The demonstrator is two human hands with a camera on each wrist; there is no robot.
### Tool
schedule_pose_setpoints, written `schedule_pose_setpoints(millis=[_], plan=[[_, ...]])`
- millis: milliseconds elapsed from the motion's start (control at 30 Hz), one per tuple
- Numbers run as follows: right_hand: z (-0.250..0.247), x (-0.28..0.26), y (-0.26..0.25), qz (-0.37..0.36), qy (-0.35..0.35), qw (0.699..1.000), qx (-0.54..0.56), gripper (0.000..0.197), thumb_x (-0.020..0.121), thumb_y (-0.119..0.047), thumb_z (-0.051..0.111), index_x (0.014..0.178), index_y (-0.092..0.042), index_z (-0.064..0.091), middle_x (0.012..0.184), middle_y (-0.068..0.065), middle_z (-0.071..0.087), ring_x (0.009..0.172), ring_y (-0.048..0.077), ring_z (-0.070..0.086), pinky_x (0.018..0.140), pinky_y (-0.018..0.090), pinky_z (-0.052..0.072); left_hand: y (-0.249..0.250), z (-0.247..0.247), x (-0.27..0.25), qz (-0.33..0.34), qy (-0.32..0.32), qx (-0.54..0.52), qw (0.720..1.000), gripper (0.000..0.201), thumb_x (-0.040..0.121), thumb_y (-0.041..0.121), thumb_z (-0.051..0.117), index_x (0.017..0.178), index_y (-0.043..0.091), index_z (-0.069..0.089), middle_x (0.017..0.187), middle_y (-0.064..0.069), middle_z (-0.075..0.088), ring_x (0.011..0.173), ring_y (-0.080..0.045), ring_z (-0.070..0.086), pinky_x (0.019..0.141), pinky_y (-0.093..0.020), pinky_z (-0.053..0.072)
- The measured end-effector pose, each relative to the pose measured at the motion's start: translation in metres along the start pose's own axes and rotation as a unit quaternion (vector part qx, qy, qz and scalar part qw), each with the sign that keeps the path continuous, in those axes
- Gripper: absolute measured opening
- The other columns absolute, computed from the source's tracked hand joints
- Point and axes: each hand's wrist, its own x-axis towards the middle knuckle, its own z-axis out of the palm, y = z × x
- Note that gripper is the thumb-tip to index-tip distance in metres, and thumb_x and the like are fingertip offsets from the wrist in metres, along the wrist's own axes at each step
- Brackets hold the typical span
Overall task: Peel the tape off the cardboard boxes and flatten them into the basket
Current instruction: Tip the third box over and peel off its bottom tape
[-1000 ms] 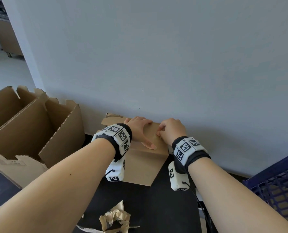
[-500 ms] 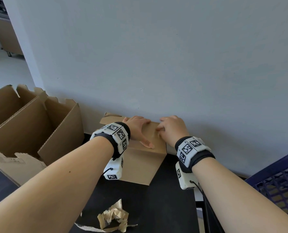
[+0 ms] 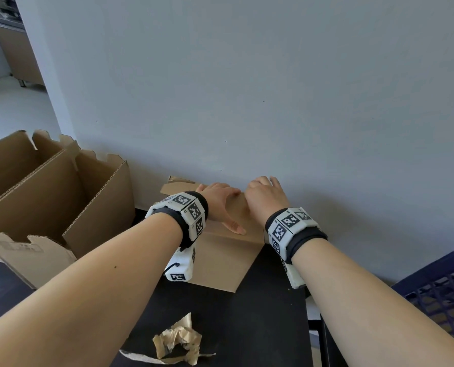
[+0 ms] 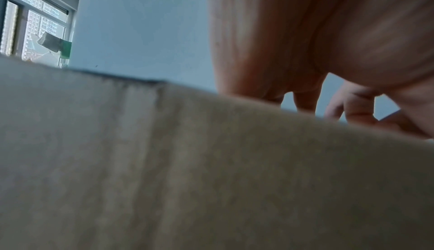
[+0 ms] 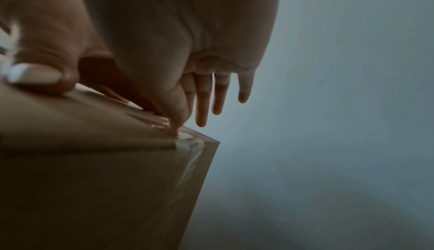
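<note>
A small shut cardboard box [image 3: 220,258] stands on the black table [image 3: 260,327] against the grey wall. My left hand [image 3: 220,205] lies flat on its top, thumb spread toward me. My right hand [image 3: 263,197] is at the box's far right top edge. In the right wrist view one fingertip [image 5: 176,122] presses on a strip of clear tape [image 5: 187,159] that runs over that edge and down the side. Three other fingers reach straight past the edge. No lifted tape end shows. The blue basket [image 3: 443,295] sits low at the right.
A large open cardboard box [image 3: 48,197] with raised flaps fills the table's left side. A crumpled wad of brown tape [image 3: 178,340] lies near the front edge. The wall stands right behind the small box.
My right hand has slid farther along the box top toward the wall, and its curled fingers have straightened. The left hand keeps its place on the box.
</note>
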Motion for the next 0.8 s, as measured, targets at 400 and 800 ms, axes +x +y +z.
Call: schedule_pose_setpoints(millis=[400, 800], plan=[[0.006, -0.008, 0.029, 0.062, 0.008, 0.949, 0.309, 0.011, 0.088, -0.016, 0.059, 0.082, -0.024, 0.064, 0.117, 0.003, 0.06, 0.115, 0.021, 0.052, 0.091, 0.023, 0.037, 0.003, -0.001, 0.0, 0.007, -0.026, 0.021, 0.999, 0.108, 0.065, 0.058, 0.075, 0.15, 0.03, 0.015, 0.157, 0.003, 0.014, 0.146, -0.015, 0.008, 0.117, -0.043, -0.002], [0.014, -0.014, 0.014, 0.165, 0.037, 0.867, 0.469, 0.015, 0.077, -0.012, 0.074, 0.091, -0.011, 0.076, 0.115, 0.004, 0.068, 0.106, 0.018, 0.06, 0.069, 0.011, 0.034, 0.003, -0.001, 0.001, 0.001, -0.014, 0.014, 1.0, 0.105, 0.066, 0.055, 0.077, 0.149, 0.028, 0.018, 0.156, 0.003, 0.017, 0.145, -0.014, 0.012, 0.117, -0.04, 0.001]])
